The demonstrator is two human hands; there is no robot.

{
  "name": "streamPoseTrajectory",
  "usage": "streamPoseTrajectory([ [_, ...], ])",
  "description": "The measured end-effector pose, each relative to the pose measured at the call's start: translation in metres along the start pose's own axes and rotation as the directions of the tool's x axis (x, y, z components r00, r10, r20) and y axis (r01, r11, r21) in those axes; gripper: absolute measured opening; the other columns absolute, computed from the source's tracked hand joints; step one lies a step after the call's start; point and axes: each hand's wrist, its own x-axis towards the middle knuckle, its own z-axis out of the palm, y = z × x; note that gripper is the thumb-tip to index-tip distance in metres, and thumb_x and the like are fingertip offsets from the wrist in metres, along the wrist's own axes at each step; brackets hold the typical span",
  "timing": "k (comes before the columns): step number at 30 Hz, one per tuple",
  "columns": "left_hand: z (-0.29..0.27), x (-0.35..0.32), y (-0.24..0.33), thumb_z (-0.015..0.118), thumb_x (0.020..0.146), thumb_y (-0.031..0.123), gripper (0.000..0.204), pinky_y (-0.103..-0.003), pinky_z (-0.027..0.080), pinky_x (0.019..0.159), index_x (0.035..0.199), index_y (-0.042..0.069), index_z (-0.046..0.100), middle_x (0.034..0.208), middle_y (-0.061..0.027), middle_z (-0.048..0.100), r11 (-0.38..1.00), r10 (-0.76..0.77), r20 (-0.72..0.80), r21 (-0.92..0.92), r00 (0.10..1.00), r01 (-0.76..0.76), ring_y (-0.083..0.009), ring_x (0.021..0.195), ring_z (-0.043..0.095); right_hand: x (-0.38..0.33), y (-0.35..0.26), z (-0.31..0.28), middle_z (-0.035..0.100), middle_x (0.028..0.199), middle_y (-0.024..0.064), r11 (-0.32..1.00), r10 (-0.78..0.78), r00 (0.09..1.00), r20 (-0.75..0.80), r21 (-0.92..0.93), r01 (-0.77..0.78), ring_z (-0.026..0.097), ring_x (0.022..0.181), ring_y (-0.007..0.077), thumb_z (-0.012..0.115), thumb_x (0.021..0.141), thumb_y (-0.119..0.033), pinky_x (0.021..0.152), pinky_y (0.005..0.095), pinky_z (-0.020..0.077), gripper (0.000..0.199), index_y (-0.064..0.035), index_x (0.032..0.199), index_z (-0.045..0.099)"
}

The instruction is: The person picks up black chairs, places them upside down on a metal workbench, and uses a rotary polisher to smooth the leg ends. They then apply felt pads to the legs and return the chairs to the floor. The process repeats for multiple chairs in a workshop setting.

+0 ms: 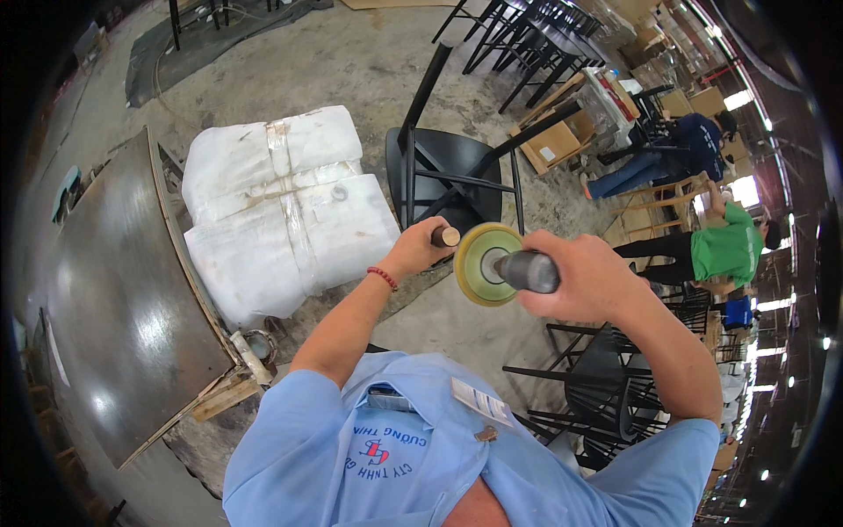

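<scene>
A black chair (452,154) with crossed bars lies overturned, its legs pointing up and outward. My left hand (418,249), with a red bead bracelet on the wrist, is closed round one leg of that chair. The leg's round end (446,236) shows bare wood and faces me. In my right hand (580,279) is a disc sander (531,270), gripped by its dark body. Its yellowish round pad (479,263) is tilted beside the leg end, with a small gap showing between them. Whether the disc is spinning cannot be made out.
A white wrapped, taped bundle (281,211) lies left of the chair, beside a dark shiny panel (105,307). Black chairs (606,386) stand close on my right, others (544,39) farther off. An open cardboard box (555,145) and two people (724,246) are at the right.
</scene>
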Motion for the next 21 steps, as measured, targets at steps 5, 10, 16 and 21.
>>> streamPoseTrajectory([
  [5, 0.002, 0.004, -0.015, 0.074, 0.082, 0.017, 0.025, -0.038, 0.049, 0.077, 0.098, 0.005, 0.059, 0.090, -0.0153, 0.063, 0.975, 0.220, -0.039, 0.032, 0.975, -0.219, -0.0323, 0.087, 0.062, 0.044, -0.039, -0.011, 0.070, 0.082, 0.0190, 0.998, 0.006, 0.990, 0.140, -0.057, 0.002, 0.068, 0.079, 0.0407, 0.067, 0.074, -0.039, 0.076, 0.0471, 0.0546, 0.050, -0.0096, 0.114, 0.063],
  [10, 0.002, 0.004, -0.018, 0.070, 0.082, 0.013, 0.021, -0.042, 0.049, 0.082, 0.098, 0.004, 0.061, 0.097, -0.0168, 0.064, 0.975, 0.223, -0.030, 0.035, 0.974, -0.222, -0.0361, 0.095, 0.062, 0.076, -0.044, -0.011, 0.069, 0.083, 0.0203, 0.998, -0.014, 0.982, 0.189, -0.054, 0.025, 0.067, 0.083, 0.0413, 0.070, 0.073, -0.039, 0.078, 0.0468, 0.0530, 0.046, -0.0050, 0.104, 0.064],
  [16, 0.001, 0.005, -0.018, 0.073, 0.077, 0.010, 0.024, -0.042, 0.049, 0.082, 0.097, 0.005, 0.062, 0.095, -0.0162, 0.064, 0.967, 0.250, -0.048, 0.053, 0.967, -0.247, -0.0363, 0.093, 0.061, 0.091, -0.005, -0.021, 0.067, 0.075, 0.0123, 0.862, 0.218, 0.926, 0.309, 0.384, -0.331, 0.066, 0.065, 0.0201, 0.068, 0.080, -0.028, 0.062, 0.0330, 0.0539, 0.033, 0.0003, 0.098, 0.064],
  [21, 0.004, 0.005, -0.012, 0.077, 0.073, 0.008, 0.027, -0.042, 0.049, 0.078, 0.094, 0.006, 0.061, 0.088, -0.0144, 0.064, 0.985, 0.170, -0.051, 0.028, 0.984, -0.169, -0.0362, 0.089, 0.061, 0.043, 0.051, 0.057, 0.066, 0.080, 0.0118, 0.426, 0.311, 0.940, 0.138, 0.864, -0.268, 0.064, 0.062, 0.0174, 0.066, 0.081, -0.021, 0.057, 0.0291, 0.0534, 0.039, 0.0014, 0.112, 0.058],
])
